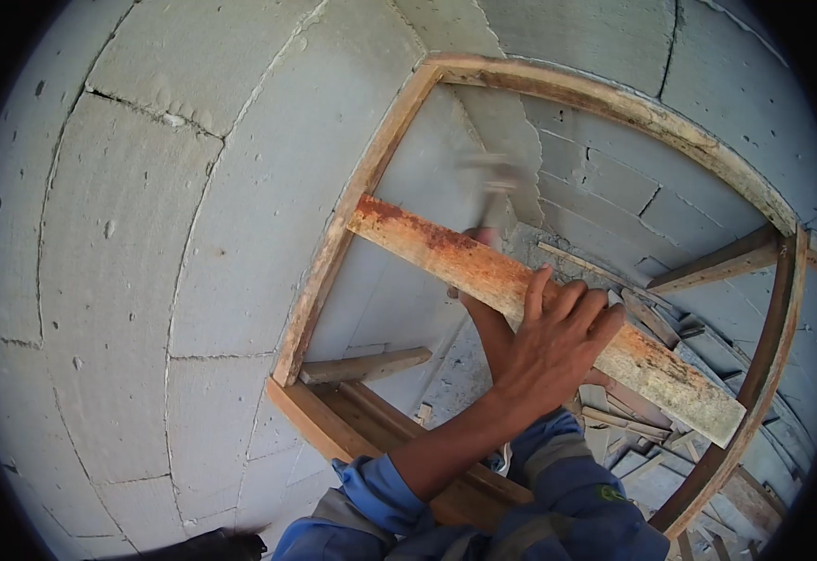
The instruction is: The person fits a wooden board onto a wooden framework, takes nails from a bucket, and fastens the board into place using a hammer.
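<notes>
A rough wooden board [427, 251], stained reddish at one end, lies slantwise across a wooden frame [320, 290]. My left hand [558, 341] lies over the board's middle, its fingers curled across the face and edge. Beyond the board, my right hand [481, 236] is mostly hidden by it and is closed round the handle of a hammer. The hammer head [497, 176] is smeared by motion, just above the board. My arms cross, the left in front of the right.
Grey block walls [137, 280] rise around the frame. A short wooden piece [366, 365] juts from its lower left corner, and a brace [717, 262] meets its right side. Scrap wood [623, 421] litters the floor below.
</notes>
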### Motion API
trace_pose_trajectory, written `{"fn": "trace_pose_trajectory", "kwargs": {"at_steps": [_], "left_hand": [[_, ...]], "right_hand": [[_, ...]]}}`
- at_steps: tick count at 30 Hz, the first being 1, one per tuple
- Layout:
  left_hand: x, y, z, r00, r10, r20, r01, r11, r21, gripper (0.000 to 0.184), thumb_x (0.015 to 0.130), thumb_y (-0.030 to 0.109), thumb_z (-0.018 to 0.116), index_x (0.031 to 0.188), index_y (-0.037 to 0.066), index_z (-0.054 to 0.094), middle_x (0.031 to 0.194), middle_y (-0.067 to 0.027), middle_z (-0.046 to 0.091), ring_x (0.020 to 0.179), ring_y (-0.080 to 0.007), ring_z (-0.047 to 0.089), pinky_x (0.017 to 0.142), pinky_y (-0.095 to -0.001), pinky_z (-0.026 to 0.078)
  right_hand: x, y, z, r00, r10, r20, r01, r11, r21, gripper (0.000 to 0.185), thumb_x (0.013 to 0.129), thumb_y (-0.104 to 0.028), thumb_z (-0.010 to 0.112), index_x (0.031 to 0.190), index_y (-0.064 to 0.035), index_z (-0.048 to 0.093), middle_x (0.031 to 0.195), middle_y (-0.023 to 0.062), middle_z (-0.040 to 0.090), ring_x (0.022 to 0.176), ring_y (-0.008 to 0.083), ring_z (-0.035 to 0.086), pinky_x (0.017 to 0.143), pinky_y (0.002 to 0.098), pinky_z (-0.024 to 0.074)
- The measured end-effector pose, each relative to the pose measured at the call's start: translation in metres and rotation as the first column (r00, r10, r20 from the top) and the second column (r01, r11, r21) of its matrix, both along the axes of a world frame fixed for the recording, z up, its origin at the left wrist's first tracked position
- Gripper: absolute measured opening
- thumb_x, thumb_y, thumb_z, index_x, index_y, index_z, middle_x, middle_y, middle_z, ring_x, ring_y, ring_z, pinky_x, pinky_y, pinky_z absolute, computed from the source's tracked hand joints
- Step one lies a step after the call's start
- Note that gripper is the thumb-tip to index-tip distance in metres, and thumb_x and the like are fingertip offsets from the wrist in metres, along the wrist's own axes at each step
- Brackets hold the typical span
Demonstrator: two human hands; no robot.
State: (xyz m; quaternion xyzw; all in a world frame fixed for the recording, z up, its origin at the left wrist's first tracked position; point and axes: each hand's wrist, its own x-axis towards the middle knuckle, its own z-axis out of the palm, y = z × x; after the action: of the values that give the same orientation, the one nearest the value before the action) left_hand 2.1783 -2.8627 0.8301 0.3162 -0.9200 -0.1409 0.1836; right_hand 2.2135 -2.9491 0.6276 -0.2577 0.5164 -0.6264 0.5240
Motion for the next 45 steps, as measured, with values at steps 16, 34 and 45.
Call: {"fn": "trace_pose_trajectory", "kwargs": {"at_steps": [16,34,45], "left_hand": [[0.005,0.002,-0.002,0.999,0.0,-0.032,-0.001,1.0,-0.03,0.089,0.051,0.049,0.092,0.126,0.01,0.063,0.118,-0.0059,0.059,0.122,-0.0279,0.052,0.119,-0.0613,0.023],[0.018,0.04,0.041,0.975,-0.07,-0.211,0.039,0.989,-0.146,0.072,0.072,0.046,0.09,0.127,0.007,0.065,0.121,-0.0127,0.064,0.123,-0.0331,0.055,0.114,-0.0529,0.035],[0.165,0.261,0.232,0.158,-0.093,-0.983,0.987,0.051,0.154,0.026,0.105,0.028,0.059,0.119,0.007,0.056,0.113,-0.017,0.069,0.111,-0.0363,0.067,0.103,-0.0513,0.05]], "right_hand": [[-0.014,0.139,-0.082,0.924,0.382,0.025,-0.302,0.687,0.661,0.06,0.094,-0.055,0.062,0.11,0.003,0.069,0.101,0.0172,0.071,0.095,0.0298,0.069,0.085,0.0464,0.0526],[-0.081,0.213,0.099,-0.369,0.882,-0.292,-0.148,0.254,0.956,0.045,0.09,-0.043,0.069,0.129,-0.0211,0.074,0.13,0.0077,0.071,0.12,0.0294,0.068,0.093,0.0496,0.0534],[-0.076,0.421,0.29,0.415,0.446,-0.793,0.155,0.824,0.545,0.046,0.098,-0.045,0.061,0.111,-0.0031,0.074,0.105,0.0223,0.073,0.101,0.0419,0.07,0.088,0.051,0.0522]]}}
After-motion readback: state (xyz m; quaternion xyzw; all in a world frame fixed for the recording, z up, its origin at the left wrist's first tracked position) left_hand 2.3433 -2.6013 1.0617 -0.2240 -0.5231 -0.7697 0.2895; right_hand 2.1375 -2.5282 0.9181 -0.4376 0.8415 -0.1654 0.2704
